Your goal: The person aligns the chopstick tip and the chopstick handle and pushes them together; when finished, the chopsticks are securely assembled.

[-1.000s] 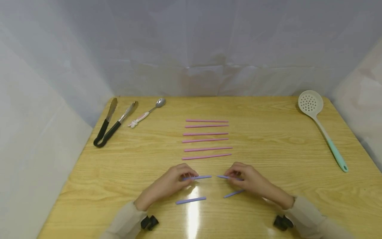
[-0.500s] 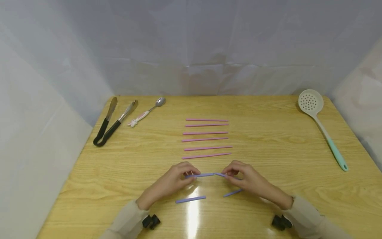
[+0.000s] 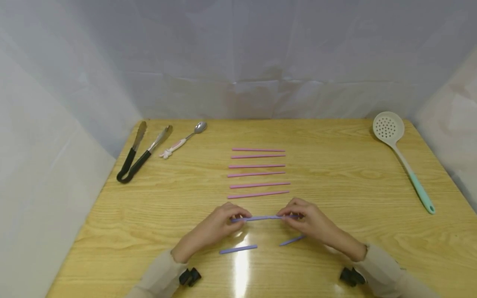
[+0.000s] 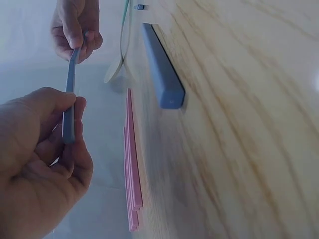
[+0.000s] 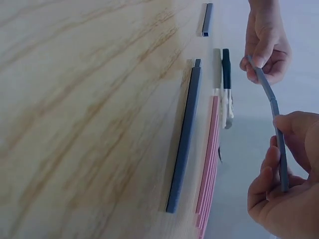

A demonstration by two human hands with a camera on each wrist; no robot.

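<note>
My left hand (image 3: 218, 220) pinches a blue chopstick half (image 3: 257, 218) between thumb and fingers. My right hand (image 3: 311, 218) pinches the other blue chopstick half (image 3: 275, 217), the slimmer one. Their inner ends meet in line between the hands, with a slight bend at the joint in the right wrist view. Both are held up off the table. Nearer the front edge lie two more blue pieces: a thick half (image 3: 238, 249) on the left, with a hollow square end (image 5: 205, 34), and a thinner half (image 3: 292, 240), partly hidden under my right hand.
Several pink chopsticks (image 3: 258, 194) lie in rows beyond the hands. Black-handled tongs (image 3: 130, 164) and a spoon (image 3: 179, 143) with a rabbit handle lie back left. A skimmer (image 3: 411, 180) with a green handle lies on the right. White sheeting (image 3: 253, 54) surrounds the table.
The two held blue halves were apart with a gap. They came together at an angle, and now their ends meet nearly in line. The pieces on the table have not moved.
</note>
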